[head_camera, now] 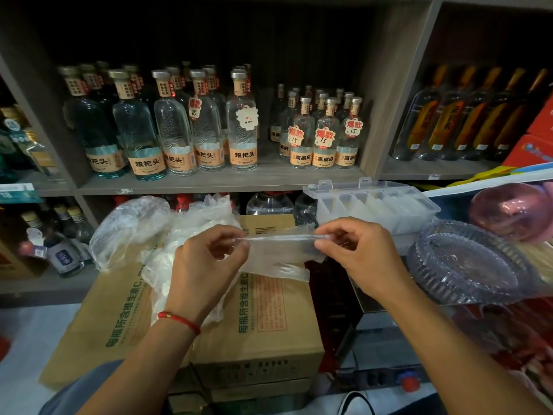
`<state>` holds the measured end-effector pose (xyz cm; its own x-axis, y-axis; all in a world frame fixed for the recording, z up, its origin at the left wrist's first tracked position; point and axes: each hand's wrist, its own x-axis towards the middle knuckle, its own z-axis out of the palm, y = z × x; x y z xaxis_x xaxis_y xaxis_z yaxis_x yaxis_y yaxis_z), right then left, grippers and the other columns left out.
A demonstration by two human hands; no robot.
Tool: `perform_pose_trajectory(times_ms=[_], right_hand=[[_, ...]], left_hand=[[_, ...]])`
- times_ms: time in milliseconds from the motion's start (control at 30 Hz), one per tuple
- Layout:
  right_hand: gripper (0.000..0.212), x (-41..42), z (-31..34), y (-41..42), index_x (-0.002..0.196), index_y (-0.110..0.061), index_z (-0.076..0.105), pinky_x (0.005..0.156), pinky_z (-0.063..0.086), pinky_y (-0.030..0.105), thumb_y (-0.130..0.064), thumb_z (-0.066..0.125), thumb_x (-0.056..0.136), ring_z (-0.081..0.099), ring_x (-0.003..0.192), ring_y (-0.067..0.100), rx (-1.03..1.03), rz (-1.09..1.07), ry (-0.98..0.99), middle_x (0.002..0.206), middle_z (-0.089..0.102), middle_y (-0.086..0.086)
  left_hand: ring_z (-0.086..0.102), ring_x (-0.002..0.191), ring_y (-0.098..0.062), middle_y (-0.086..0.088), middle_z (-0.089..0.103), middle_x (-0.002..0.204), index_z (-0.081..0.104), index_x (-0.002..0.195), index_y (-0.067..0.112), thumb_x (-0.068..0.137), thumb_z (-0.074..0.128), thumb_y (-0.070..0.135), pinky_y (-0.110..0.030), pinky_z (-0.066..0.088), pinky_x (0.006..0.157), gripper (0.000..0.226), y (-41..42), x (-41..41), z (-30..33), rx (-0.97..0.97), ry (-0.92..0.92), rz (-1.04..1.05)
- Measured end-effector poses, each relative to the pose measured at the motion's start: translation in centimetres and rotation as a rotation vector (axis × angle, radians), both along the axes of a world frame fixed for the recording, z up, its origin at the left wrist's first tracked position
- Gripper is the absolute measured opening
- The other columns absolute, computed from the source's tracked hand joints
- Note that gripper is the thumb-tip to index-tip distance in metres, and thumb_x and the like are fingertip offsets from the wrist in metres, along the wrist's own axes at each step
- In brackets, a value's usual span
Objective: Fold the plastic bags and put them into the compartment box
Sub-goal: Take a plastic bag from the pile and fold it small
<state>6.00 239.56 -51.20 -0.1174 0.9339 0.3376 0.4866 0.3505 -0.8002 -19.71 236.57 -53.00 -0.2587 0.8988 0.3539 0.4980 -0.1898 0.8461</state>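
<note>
Left hand [206, 259]: pinches bag's left end.
Right hand [356, 253]: pinches right end.
Bag [281, 250]: stretched between hands, above carton [260, 324].
Loose bags [155, 232]: heaped on carton, left.
Box [377, 205]: open, behind right hand.

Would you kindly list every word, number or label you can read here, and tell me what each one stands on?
"粮把头": orange labels on the tall clear bottles.
"高粱白": labels on the small bottles.
"爆款 15": red tags on the small bottles.
"爆款 25": red tag on a tall bottle.
"每瓶所含维生素C": cardboard box.
"18": shelf-edge tag.
Amber bottles, neck labels, box's red panel: too blurred.
</note>
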Motion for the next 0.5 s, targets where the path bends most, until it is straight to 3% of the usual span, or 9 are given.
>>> perform_pose_trajectory(times_ms=[167, 267, 400, 500], right_hand=[[0.017, 0.5, 0.5, 0.0, 0.089, -0.038, 0.077, 0.075, 0.051, 0.015, -0.022, 0.081, 0.09, 0.064, 0.088, 0.003, 0.085, -0.009, -0.147, 0.091, 0.066, -0.015], [0.011, 1.0, 1.1, 0.0, 0.102, -0.03, 0.079, 0.089, 0.052, 0.024, -0.03, 0.078, 0.092, 0.059, 0.098, 0.001, 0.115, -0.023, -0.342, 0.105, 0.061, -0.015], [0.044, -0.8, 1.9, -1.0, 0.124, -0.025, 0.073, 0.107, 0.041, 0.034, -0.052, 0.065, 0.091, 0.052, 0.12, 0.007, 0.205, 0.079, -0.473, 0.125, 0.06, -0.01], [0.047, -3.1, 1.8, -1.2, 0.133, -0.026, 0.068, 0.109, 0.038, 0.033, -0.052, 0.067, 0.093, 0.05, 0.124, 0.006, 0.195, 0.219, -0.526, 0.13, 0.061, -0.012]], left_hand=[[0.067, 0.081, -0.006, 0.014, 0.071, 0.083, 0.074, 0.083, 0.032, 0.088, 0.078, 0.023, -0.021, 0.057, 0.071, 0.011, 0.1, 0.1, -0.1, -0.003, 0.088, -0.018], [0.061, 0.088, -0.006, 0.012, 0.063, 0.094, 0.07, 0.084, 0.031, 0.089, 0.076, 0.021, -0.022, 0.053, 0.075, 0.013, 0.1, 0.3, 0.1, 0.029, 0.201, -0.036], [0.057, 0.091, -0.008, 0.007, 0.059, 0.097, 0.069, 0.087, 0.023, 0.089, 0.074, 0.017, -0.018, 0.047, 0.077, 0.008, -0.2, 1.1, 0.4, 0.083, 0.333, -0.12], [0.057, 0.088, -0.012, 0.004, 0.061, 0.092, 0.069, 0.086, 0.017, 0.088, 0.074, 0.013, -0.025, 0.048, 0.077, 0.007, -0.6, 1.9, 0.5, 0.146, 0.386, -0.195]])
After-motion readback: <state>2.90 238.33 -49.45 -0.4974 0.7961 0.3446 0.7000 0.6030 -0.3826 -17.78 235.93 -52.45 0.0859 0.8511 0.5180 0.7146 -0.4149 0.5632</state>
